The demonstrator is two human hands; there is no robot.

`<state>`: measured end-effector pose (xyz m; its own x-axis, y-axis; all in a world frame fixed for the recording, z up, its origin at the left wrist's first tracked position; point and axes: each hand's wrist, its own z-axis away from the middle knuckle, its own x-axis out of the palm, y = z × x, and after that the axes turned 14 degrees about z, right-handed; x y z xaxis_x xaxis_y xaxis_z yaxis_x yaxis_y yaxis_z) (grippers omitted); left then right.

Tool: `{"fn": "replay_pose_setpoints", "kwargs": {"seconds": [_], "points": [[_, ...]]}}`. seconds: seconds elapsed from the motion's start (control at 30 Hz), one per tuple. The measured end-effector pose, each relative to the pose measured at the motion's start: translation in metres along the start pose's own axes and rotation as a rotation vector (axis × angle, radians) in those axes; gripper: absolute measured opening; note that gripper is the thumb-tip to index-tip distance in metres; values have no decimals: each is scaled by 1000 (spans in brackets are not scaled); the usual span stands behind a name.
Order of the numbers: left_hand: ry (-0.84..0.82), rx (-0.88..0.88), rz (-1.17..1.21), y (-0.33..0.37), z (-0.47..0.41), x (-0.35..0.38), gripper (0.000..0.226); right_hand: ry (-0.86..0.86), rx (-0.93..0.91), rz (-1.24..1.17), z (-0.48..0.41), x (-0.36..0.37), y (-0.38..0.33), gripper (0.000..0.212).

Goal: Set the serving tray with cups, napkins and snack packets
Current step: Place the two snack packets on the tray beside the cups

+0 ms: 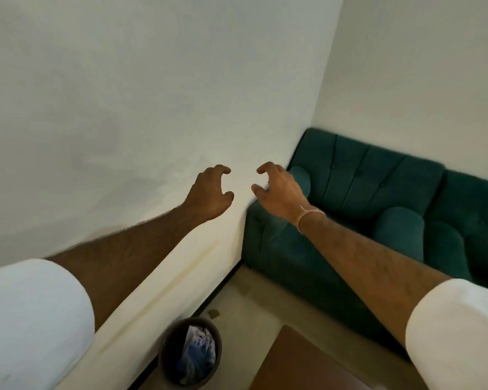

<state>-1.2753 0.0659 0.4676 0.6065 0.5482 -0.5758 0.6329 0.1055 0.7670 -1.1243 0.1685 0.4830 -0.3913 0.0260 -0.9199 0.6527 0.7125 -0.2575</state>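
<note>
Two hands: left hand [213, 192] and right hand [278, 190] raised before the wall [124, 108], fingers curled, half-open, holding nothing.
Tray, cups, napkins, packets: none in head view.
Surroundings: green sofa [378, 192], bin [190, 351] below.
Risk: reaching blind, task items unlocated.

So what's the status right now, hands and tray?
Left hand and right hand raised, fingers curled, both empty. No tray, cups, napkins or packets in view. Ahead: wall, green sofa, bin below.
</note>
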Motion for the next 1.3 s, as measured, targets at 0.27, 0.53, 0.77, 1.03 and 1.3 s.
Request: {"fn": "replay_pose_setpoints", "kwargs": {"seconds": [0.27, 0.53, 0.77, 1.03, 1.3], "points": [[99, 220, -41, 213, 13, -56, 60, 227, 3, 75, 40, -226, 17, 48], [128, 427, -35, 382, 69, -50, 64, 426, 52, 135, 135, -391, 72, 58], [89, 440, -8, 467, 123, 7, 70, 442, 81, 204, 231, -462, 144, 64], [-48, 463, 20, 525, 149, 109, 72, 405, 205, 275, 314, -484, 233, 65], [-288, 567, 32, 557, 168, 246, 73, 321, 478, 327, 411, -466, 332, 70]]}}
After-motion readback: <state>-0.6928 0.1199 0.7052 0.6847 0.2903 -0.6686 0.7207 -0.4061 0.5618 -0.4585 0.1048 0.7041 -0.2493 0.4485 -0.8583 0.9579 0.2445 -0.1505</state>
